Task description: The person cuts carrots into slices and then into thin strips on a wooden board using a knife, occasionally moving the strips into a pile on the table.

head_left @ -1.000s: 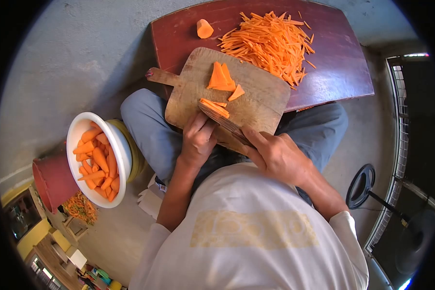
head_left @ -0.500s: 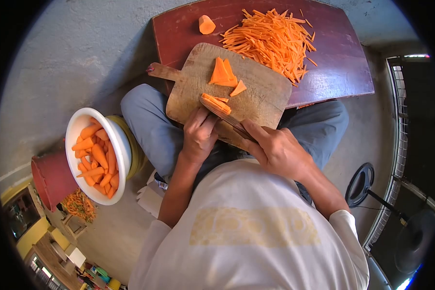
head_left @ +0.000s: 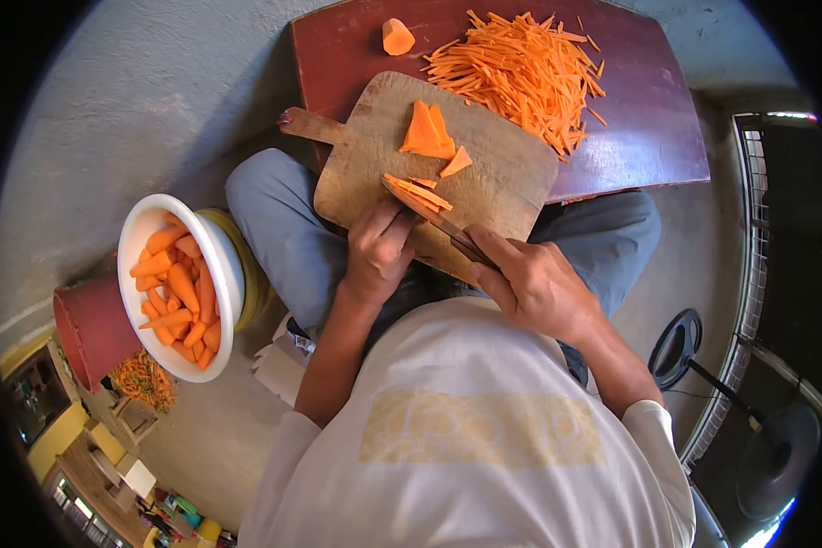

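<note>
My right hand is closed round the handle of a knife, its blade slanting up-left across the wooden cutting board. Curled fingers of my left hand press down beside the blade near its tip; what lies under them is hidden. Freshly cut carrot sticks lean along the blade's far side. Farther up the board rest some flat carrot slices and a small triangular carrot piece. The board lies over my lap, its far edge overlapping a dark red table.
A heap of carrot sticks and a carrot chunk sit on the red table. At left, a white basin holds several peeled carrots. Beyond it are a red bucket and a pile of peelings. A black stand is at right.
The carrot sticks beside the blade have spread apart and slid slightly right. The knife has shifted a little, and both hands stay in nearly the same place.
</note>
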Motion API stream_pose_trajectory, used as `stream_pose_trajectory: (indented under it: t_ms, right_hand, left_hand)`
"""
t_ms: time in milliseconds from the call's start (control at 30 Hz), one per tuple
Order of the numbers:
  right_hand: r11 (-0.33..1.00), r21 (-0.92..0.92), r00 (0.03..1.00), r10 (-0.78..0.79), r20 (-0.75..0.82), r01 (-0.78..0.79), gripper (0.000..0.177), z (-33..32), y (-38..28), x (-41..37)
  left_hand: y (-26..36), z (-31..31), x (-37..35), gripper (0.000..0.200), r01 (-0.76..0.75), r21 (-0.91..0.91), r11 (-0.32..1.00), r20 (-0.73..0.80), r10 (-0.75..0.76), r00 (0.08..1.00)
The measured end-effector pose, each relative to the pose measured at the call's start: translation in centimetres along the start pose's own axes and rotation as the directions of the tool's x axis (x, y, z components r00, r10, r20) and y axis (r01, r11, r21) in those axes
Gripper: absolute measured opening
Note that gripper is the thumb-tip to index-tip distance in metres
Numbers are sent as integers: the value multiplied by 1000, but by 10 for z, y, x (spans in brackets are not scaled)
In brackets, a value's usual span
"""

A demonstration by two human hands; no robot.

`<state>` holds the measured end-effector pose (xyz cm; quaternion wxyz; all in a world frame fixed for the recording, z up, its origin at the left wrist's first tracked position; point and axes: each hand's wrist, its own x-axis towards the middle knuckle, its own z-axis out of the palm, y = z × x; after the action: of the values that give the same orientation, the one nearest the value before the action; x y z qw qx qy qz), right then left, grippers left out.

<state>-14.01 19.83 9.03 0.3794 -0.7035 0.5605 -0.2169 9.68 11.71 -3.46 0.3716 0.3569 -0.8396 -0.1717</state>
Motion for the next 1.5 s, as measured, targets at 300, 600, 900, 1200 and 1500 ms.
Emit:
stream_pose_trajectory:
  t_ms: [300,600,900,1200,1500]
  right_hand:
    - [999,-31,999,-42,-19,41,38,15,18,24]
    - [998,21,997,61,39,-61,46,-2,-1,7]
    - [994,99,997,-42,-69,49,36,10,17,20]
    - [997,68,1000,24,1,-24,35,11,9,16]
    - [999,47,1000,-28,7,28,38,14,12,23]
  left_hand:
    - [-6,4,1,42,-59,-25,998,-16,58,998]
    - [-2,2,2,40,-64,15,998,-11,64,998]
    - [1,2,3,42,-50,28,998,-2,50,999]
    - [0,3,-1,43,-80,43,996,-19,81,996]
    - [-1,4,-1,42,-65,42,997,-62,67,996]
